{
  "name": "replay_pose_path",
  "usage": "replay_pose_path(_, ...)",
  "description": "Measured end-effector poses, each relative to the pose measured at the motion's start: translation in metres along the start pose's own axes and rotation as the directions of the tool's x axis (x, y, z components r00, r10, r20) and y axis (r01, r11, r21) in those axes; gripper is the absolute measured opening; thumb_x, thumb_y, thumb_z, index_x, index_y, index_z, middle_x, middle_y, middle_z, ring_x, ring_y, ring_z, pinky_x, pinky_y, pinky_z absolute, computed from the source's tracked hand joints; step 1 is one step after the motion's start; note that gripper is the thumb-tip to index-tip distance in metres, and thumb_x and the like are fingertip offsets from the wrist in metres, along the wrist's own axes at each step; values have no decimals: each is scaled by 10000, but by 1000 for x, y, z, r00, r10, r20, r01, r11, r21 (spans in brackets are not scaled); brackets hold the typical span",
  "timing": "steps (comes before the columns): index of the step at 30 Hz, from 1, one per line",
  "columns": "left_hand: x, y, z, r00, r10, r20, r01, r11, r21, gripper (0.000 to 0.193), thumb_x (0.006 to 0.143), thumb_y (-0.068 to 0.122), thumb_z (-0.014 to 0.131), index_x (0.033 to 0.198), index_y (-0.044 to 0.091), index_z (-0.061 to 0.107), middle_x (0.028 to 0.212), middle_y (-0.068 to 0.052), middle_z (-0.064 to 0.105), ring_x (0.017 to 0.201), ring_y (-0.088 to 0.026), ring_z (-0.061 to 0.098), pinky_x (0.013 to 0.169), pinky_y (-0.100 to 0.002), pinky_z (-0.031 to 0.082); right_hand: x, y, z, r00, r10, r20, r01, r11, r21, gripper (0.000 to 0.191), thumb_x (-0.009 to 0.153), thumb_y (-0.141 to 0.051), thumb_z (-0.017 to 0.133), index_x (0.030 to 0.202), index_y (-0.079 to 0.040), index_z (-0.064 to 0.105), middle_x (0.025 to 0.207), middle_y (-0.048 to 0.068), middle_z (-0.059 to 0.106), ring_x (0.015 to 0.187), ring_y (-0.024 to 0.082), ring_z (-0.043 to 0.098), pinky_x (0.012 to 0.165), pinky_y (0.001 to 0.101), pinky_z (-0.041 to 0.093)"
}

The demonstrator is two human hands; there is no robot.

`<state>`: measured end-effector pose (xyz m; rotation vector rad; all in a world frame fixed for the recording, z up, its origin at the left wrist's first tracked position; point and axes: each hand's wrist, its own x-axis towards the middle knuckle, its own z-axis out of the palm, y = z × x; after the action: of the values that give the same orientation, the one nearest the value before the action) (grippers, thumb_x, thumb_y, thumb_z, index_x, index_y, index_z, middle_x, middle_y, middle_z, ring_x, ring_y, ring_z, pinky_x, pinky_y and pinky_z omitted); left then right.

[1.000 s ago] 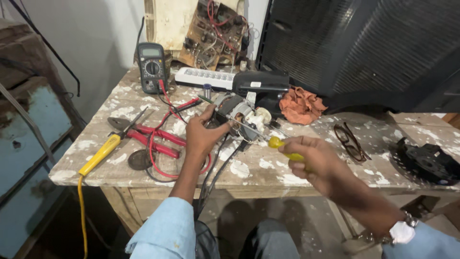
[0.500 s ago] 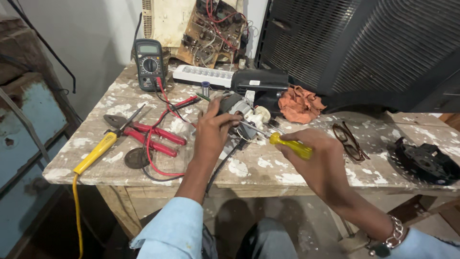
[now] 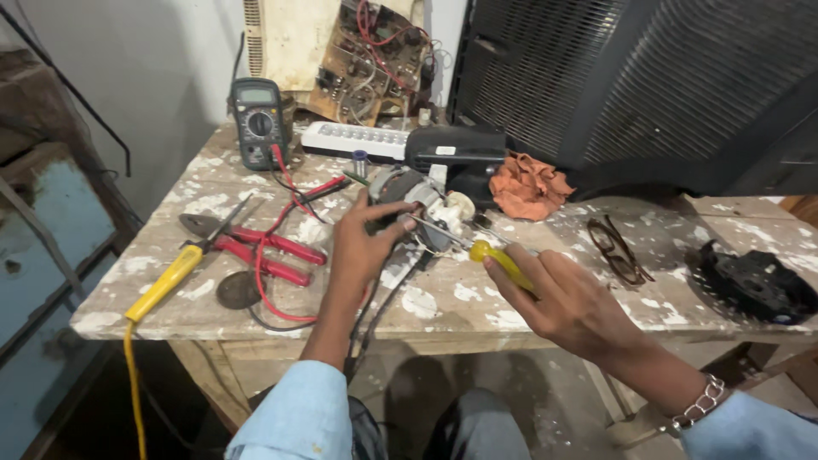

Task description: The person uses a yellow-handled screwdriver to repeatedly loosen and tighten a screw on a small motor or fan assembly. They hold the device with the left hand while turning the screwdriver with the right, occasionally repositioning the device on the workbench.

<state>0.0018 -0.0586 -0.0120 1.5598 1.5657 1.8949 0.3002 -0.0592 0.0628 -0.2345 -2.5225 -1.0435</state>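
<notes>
A small electric motor (image 3: pixel 407 194) with a white plastic end lies near the middle of the paint-spattered workbench (image 3: pixel 477 302). My left hand (image 3: pixel 362 243) grips the motor's near side and steadies it. My right hand (image 3: pixel 567 302) holds a yellow-handled screwdriver (image 3: pixel 494 260). Its thin metal shaft points up-left and its tip meets the motor's white end. Black cables run from the motor over the bench's front edge.
A multimeter (image 3: pixel 258 122) with red leads stands at the back left. Red-handled pliers (image 3: pixel 256 243), a yellow-handled tool (image 3: pixel 166 284), a white power strip (image 3: pixel 354 139), an orange rag (image 3: pixel 530 185), glasses (image 3: pixel 618 250), a black part (image 3: pixel 757 281) and a circuit board (image 3: pixel 366 60) surround the work.
The view has shifted slightly. My right hand has drawn the screwdriver a little toward me and to the right, its tip still at the motor. My left hand stays on the motor.
</notes>
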Motion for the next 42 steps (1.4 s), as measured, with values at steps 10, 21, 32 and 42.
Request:
replay_pose_path(10,-2,4,6,992,109,-69,-105,993,61,487,742,170,876,1216,170,761,1411,-267,588,1272,-352,622,1049,-364,473,20,7,11,401,538,741,-811,-167,561,414,998,-345,648,1054,63,689,742,105,541,458,103,422,415,312,360)
replay_pose_path(21,0,1,14,991,103,-90,-105,994,-24,205,756,50,821,938,145,831,1252,-216,656,1111,-323,724,937,-355,560,38,13,-5,240,371,897,-653,-622,432,381,906,-309,673,1047,44,638,846,128,669,510,106,376,442,273,301)
replay_pose_path(32,-2,8,8,992,85,-94,-80,995,59,208,795,51,822,981,145,829,1141,-174,690,1067,-302,738,906,-363,557,-8,0,2,968,235,-90,-202,939,278,483,811,-18,711,1290,31,671,1198,230,642,957,347,707,808,398,608)
replay_pose_path(42,-1,-3,11,976,136,-170,-130,990,47,252,801,38,807,1023,153,829,1298,-260,624,1087,-346,730,911,-360,569,59,0,-23,442,731,519,-892,298,340,251,1082,-243,603,1058,-18,712,743,214,697,649,326,691,627,432,543)
